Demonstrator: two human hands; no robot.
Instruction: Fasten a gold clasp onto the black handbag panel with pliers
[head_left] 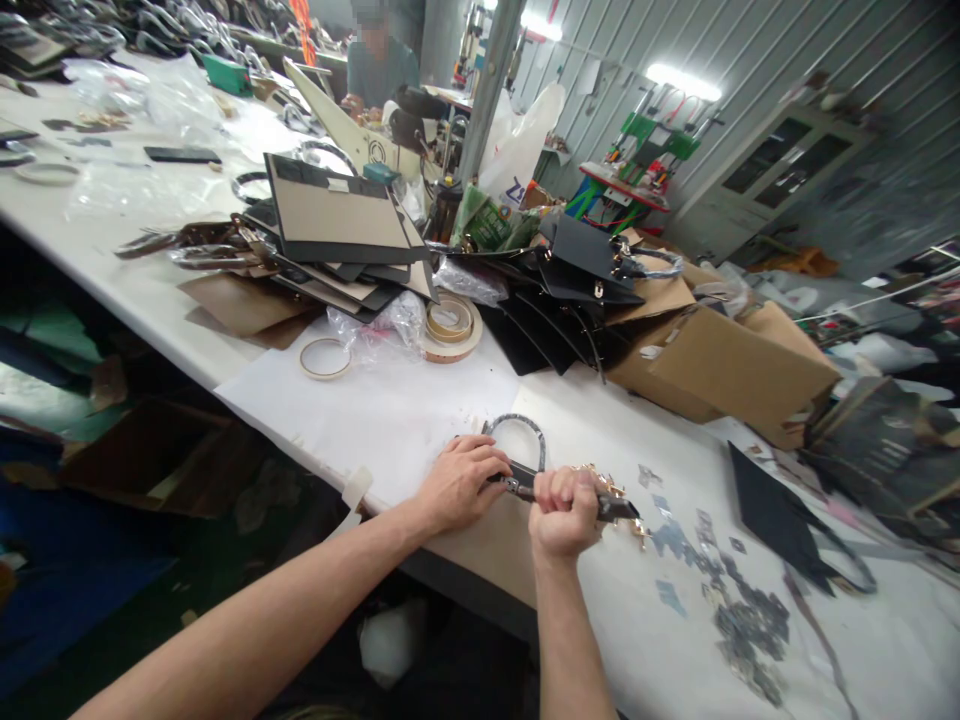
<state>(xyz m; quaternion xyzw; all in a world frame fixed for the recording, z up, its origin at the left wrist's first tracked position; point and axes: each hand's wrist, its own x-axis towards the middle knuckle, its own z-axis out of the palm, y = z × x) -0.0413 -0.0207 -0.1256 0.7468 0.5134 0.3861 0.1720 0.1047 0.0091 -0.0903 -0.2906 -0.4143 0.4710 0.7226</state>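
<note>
My left hand lies curled over one end of a black bag strap that loops up off the white table. My right hand is a fist closed round the strap's other end, where a dark tool or clasp tip sticks out to the right. Small gold metal fittings lie just behind the right hand. Both hands are near the table's front edge and almost touch.
Tape rolls and stacked black and tan panels lie behind. A cardboard box with black bag parts stands right. Small dark scraps and a black flap lie right. A person sits far back.
</note>
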